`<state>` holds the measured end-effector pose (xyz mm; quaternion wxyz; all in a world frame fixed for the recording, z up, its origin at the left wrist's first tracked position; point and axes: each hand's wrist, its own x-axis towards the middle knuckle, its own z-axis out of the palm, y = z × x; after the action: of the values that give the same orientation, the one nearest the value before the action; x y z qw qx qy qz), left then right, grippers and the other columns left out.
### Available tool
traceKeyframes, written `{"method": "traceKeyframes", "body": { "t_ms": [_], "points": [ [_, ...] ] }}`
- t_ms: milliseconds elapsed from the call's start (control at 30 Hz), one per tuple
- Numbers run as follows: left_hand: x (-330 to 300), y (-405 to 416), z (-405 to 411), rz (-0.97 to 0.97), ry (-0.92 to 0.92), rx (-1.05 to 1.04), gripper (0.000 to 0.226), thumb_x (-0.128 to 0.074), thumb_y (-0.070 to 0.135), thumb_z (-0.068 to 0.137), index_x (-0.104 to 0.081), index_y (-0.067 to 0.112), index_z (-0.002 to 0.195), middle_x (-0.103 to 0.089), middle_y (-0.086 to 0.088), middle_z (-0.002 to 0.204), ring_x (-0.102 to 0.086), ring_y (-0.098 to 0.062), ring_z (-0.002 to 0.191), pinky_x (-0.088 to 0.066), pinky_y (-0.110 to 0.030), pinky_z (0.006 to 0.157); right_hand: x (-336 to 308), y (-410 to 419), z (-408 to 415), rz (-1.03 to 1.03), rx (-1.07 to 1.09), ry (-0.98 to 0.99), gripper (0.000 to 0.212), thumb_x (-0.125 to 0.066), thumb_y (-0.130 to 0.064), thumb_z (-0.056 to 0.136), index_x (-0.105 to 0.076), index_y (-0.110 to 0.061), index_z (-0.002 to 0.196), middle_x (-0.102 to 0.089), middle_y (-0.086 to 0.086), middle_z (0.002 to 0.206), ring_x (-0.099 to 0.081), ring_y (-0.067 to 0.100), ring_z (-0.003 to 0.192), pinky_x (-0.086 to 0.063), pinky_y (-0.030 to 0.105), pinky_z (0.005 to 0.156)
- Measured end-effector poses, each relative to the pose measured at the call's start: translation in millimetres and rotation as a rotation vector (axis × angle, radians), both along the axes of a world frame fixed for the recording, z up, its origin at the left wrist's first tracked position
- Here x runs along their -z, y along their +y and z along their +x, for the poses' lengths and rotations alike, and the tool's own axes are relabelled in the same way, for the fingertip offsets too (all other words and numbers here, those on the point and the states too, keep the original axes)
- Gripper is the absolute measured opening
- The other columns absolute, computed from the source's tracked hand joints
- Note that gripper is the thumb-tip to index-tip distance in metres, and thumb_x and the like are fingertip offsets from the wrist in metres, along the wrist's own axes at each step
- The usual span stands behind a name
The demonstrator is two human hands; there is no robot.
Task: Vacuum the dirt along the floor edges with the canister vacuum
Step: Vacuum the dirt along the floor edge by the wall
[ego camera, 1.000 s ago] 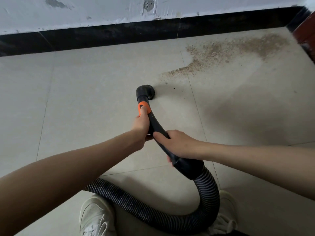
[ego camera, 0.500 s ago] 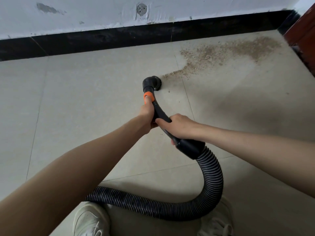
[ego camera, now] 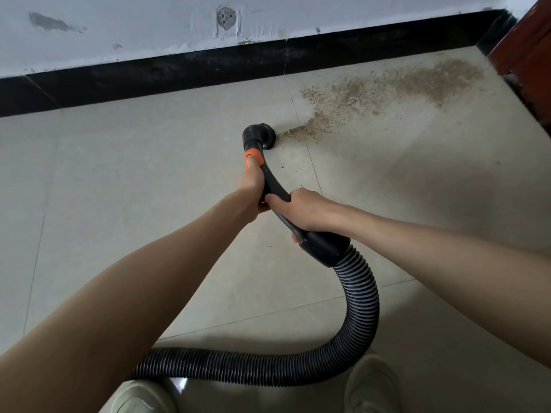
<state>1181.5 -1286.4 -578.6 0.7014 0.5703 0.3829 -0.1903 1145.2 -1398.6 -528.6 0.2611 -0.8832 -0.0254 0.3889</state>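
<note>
With both hands on the curved black wand (ego camera: 275, 189), the nozzle (ego camera: 262, 135) sits on the pale tiled floor (ego camera: 134, 174), its right side touching the near tip of the dirt (ego camera: 381, 90). Left hand (ego camera: 250, 189) grasps the wand just below the orange collar (ego camera: 253, 158), fingers wrapped round it, one digit lying up along the collar. Right hand (ego camera: 301, 210) is clenched round the wand further back, just ahead of the black cuff (ego camera: 323, 247) where the ribbed hose (ego camera: 362, 302) joins. Hose curves down from the cuff, bends left and runs along the floor across the bottom of the view, passing between or just in front of two light-coloured shoes (ego camera: 369, 386). Dirt: tan, granular, spread as a band from the nozzle up and to the right, near the black skirting (ego camera: 149, 73) and reaching toward a reddish-brown wooden edge (ego camera: 524, 49) at the far right. A few dark specks lie on the tile just right of the wand. White wall (ego camera: 119, 25) above the skirting shows scuffs and a round patched mark (ego camera: 225, 17). Canister not in view
</note>
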Motion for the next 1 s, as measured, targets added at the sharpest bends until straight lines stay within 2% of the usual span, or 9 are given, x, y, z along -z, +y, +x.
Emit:
{"method": "traceKeyframes", "body": {
  "t_ms": [133,300,467,767,933,1000],
  "points": [
    [6.7,-12.8,3.6,0.006,-0.006,0.032,0.054,-0.034,0.059,0.094,-0.05,0.009,0.105,-0.056,-0.007,0.084,-0.057,-0.022,0.071,-0.048,-0.033,0.058,12.1,-13.8,0.3,0.025,0.023,-0.007,0.053,-0.033,-0.054,0.098,-0.047,-0.01,0.071,-0.061,0.002,0.042,-0.05,0.005,0.029,-0.04,0.026,0.051],
    [5.6,-29.3,17.3,0.008,-0.014,0.05,0.052,-0.035,0.058,0.095,-0.051,0.009,0.105,-0.054,-0.005,0.078,-0.056,-0.02,0.068,-0.047,-0.032,0.057,18.7,-26.7,12.7,0.023,0.064,-0.023,0.054,-0.033,-0.056,0.096,-0.048,-0.009,0.073,-0.061,0.003,0.042,-0.048,0.003,0.028,-0.038,0.026,0.051],
    [5.4,-49.4,32.6,0.016,-0.032,0.107,0.05,-0.034,0.056,0.096,-0.051,0.01,0.102,-0.055,-0.005,0.078,-0.056,-0.02,0.068,-0.048,-0.031,0.056,19.6,-46.5,23.3,0.049,0.105,-0.028,0.054,-0.033,-0.057,0.096,-0.05,-0.009,0.076,-0.064,0.004,0.047,-0.051,0.004,0.031,-0.041,0.026,0.052],
    [7.1,-76.3,68.5,0.057,-0.067,0.179,0.055,-0.032,0.06,0.095,-0.052,0.01,0.106,-0.056,-0.005,0.081,-0.058,-0.019,0.071,-0.048,-0.031,0.057,24.8,-68.0,52.9,0.067,0.192,-0.041,0.052,-0.036,-0.055,0.096,-0.049,-0.01,0.076,-0.062,0.003,0.044,-0.059,0.018,0.053,-0.043,0.028,0.055],
    [8.7,-80.5,91.4,0.12,-0.08,0.205,0.059,-0.029,0.061,0.096,-0.052,0.009,0.108,-0.059,-0.007,0.087,-0.06,-0.025,0.086,-0.052,-0.034,0.066,34.5,-69.4,73.8,0.112,0.237,-0.067,0.052,-0.037,-0.056,0.095,-0.053,-0.011,0.075,-0.064,0.003,0.052,-0.063,0.02,0.062,-0.052,0.032,0.069],
    [8.6,-80.4,100.1,0.139,-0.088,0.208,0.057,-0.03,0.061,0.096,-0.052,0.009,0.104,-0.059,-0.007,0.087,-0.061,-0.024,0.085,-0.051,-0.033,0.064,36.8,-68.9,81.0,0.127,0.256,-0.07,0.051,-0.037,-0.056,0.095,-0.053,-0.011,0.076,-0.062,0.001,0.046,-0.062,0.018,0.058,-0.051,0.031,0.064]
  ]
}}
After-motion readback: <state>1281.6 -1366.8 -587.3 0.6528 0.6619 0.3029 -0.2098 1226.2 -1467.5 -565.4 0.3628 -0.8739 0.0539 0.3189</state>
